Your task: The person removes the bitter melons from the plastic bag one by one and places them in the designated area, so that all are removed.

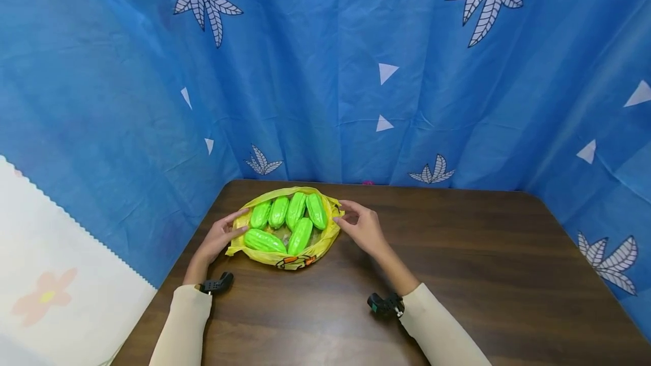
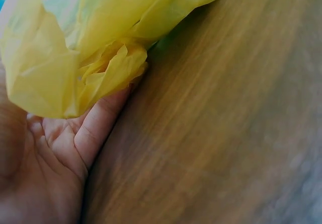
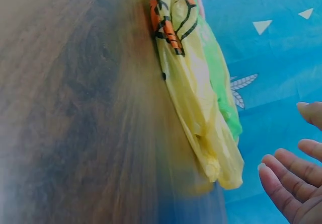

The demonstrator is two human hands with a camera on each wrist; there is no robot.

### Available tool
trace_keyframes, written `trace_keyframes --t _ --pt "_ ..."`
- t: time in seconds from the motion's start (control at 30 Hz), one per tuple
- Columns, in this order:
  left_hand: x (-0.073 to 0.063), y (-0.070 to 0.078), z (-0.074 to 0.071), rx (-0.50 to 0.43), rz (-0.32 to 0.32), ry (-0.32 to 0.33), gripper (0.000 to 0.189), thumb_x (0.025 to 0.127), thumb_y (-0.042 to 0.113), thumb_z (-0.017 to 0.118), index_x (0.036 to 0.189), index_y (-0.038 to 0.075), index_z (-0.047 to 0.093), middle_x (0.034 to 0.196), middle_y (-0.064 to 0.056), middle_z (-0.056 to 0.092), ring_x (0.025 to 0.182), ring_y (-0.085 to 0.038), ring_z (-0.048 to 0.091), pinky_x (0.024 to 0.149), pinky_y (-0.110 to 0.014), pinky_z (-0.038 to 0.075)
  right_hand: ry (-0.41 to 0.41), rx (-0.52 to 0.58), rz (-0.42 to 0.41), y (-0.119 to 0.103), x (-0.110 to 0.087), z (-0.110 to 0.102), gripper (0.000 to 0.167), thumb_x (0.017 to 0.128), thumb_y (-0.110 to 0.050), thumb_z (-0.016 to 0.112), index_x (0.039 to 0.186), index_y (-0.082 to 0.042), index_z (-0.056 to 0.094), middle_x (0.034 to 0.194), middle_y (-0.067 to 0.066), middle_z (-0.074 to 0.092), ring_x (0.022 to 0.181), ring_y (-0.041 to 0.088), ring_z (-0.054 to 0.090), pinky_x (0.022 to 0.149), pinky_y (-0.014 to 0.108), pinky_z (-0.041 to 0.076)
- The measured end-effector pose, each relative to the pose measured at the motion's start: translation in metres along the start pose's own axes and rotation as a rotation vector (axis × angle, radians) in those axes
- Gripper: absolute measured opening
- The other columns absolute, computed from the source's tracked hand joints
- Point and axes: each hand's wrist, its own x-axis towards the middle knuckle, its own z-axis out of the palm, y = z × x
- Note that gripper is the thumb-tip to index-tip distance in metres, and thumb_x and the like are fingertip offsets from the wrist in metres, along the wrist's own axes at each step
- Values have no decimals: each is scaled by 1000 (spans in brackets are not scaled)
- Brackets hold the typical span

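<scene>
A yellow plastic bag (image 1: 330, 236) lies spread wide on the table toward the back left, its mouth facing up. Inside are several bright green, glossy, oblong pieces (image 1: 300, 236) with ridged surfaces; their exact kind is unclear. At the bag's left rim, my left hand (image 1: 218, 237) touches the plastic with extended fingers. The left wrist view shows crumpled yellow plastic covering those fingertips. Beside the right rim is my right hand (image 1: 363, 227), thumb and fingers spread around a corner of the bag. In the right wrist view, its relaxed fingers (image 3: 289, 183) appear apart from the plastic.
The dark brown wooden table (image 1: 458, 253) extends to the right and front. Blue patterned curtains (image 1: 305, 72) hang behind it and along both sides. A white cloth with a flower print (image 1: 46, 295) hangs at the left. Black wrist devices (image 1: 218, 283) sit on both forearms.
</scene>
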Motion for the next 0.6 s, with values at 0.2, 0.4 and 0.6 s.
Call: trace_keyframes --t 0.2,0.4,0.6 --pt "1 0 1 -40 20 3 60 100 20 67 153 5 45 161 -20 33 146 -38 29 94 -13 43 -25 -55 -10 3 10 10 47 87 -15 82 129 -1 67 116 22 71 92 32 72 76 42 59" --pt "0 -1 2 -52 31 0 60 99 18 68 153 4 45 160 -20 35 145 -39 30 93 -14 46 -84 -73 -27 5 19 19 53 88 -14 81 134 3 63 123 25 68 101 40 69 82 52 57" --pt "-1 0 2 -51 30 -1 61 98 19 69 153 6 46 161 -16 35 147 -35 28 94 -13 44 -89 -96 -44 3 27 30 55 87 -15 82 135 3 62 121 23 69 102 37 69 85 50 57"
